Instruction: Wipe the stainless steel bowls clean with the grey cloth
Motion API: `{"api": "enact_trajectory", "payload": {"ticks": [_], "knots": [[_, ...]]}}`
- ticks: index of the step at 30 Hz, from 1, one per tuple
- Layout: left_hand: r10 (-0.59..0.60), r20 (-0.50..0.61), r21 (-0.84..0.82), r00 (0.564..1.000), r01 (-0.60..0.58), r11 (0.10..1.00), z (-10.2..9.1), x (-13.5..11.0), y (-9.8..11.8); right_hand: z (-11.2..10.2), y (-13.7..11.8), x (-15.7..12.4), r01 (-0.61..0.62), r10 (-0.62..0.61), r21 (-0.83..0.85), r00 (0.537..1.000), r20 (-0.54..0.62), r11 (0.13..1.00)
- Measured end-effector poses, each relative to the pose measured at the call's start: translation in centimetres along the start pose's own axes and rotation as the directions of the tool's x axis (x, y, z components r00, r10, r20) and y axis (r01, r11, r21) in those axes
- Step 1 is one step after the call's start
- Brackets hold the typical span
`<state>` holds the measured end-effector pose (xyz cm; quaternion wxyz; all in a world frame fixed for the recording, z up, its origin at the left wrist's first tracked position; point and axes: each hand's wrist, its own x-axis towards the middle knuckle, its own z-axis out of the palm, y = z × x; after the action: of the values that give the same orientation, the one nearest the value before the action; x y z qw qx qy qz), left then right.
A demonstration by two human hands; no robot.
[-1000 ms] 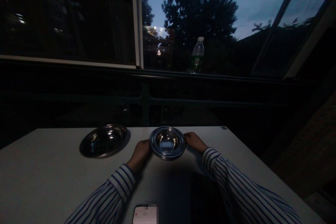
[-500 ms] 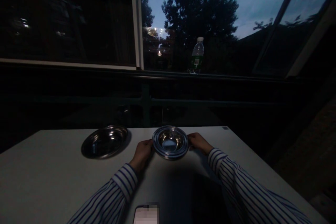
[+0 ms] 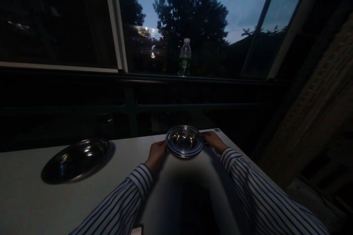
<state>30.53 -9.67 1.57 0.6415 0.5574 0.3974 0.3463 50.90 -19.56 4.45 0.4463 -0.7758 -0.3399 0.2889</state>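
Note:
A stack of shiny metal plates rests near the far edge of the white table. My left hand grips the stack's left rim, fingers curled round it. My right hand holds the right rim the same way. Both arms wear blue-and-white striped sleeves. A single, larger metal plate lies on the table well to the left, apart from both hands.
A plastic water bottle with a green label stands on the dark window ledge beyond the table. The table's right edge drops off close to my right arm. A phone corner shows at the bottom edge. The room is dim.
The stack and both hands have shifted toward the table's far right corner. My view has turned right, so the single plate now sits farther left.

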Motion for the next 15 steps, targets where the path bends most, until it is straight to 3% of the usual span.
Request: {"api": "enact_trajectory", "payload": {"ticks": [6,15], "knots": [[-0.010,0.030,0.022,0.999,0.010,1.000,2.4,0.4,-1.3,-1.4,2.4,0.8,-0.015,0.016,0.041,1.000,-0.011,0.999],[-0.024,0.045,0.068,0.999,0.021,0.997,4.1,1.5,-2.7,-2.2,5.0,2.1,-0.023,0.025,0.088,0.999,-0.027,0.996]]}}
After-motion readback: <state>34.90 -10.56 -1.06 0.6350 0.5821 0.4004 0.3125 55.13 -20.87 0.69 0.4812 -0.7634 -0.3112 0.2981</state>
